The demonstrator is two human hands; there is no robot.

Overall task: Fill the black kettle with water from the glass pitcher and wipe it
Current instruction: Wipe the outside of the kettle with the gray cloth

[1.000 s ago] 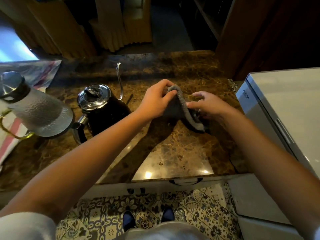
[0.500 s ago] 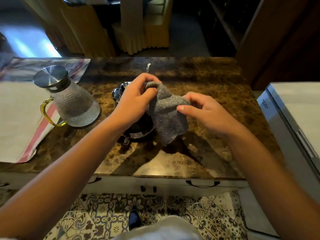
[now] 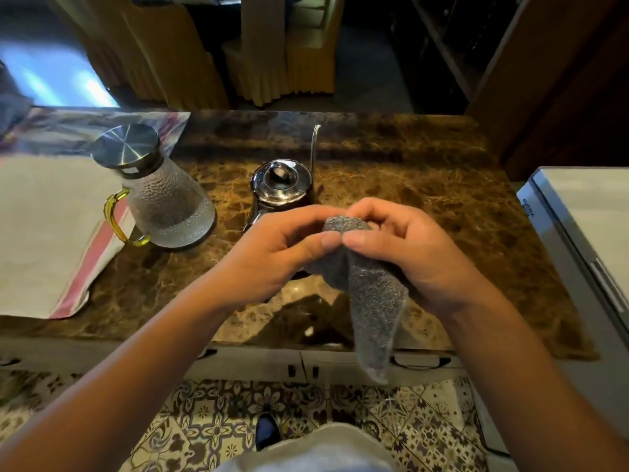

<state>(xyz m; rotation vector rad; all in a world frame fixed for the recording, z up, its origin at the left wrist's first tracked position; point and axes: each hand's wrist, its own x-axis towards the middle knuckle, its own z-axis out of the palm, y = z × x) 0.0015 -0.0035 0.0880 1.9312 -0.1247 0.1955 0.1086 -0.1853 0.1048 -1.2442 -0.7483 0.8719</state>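
I am drawing the grey cloth (image 3: 371, 301) back toward the worktop's (image 3: 442, 206) near edge, left hand (image 3: 272, 253) and right hand (image 3: 408, 247) now pinching it together, off the lidded black kettle (image 3: 280, 185), so wiping is pending.

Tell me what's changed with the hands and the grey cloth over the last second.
Both hands, left hand and right hand, have lifted the grey cloth off the counter and drawn together, thumbs meeting on its bunched top; it now hangs free. The black kettle, lid on, and glass pitcher stayed standing where they were on the marble counter.
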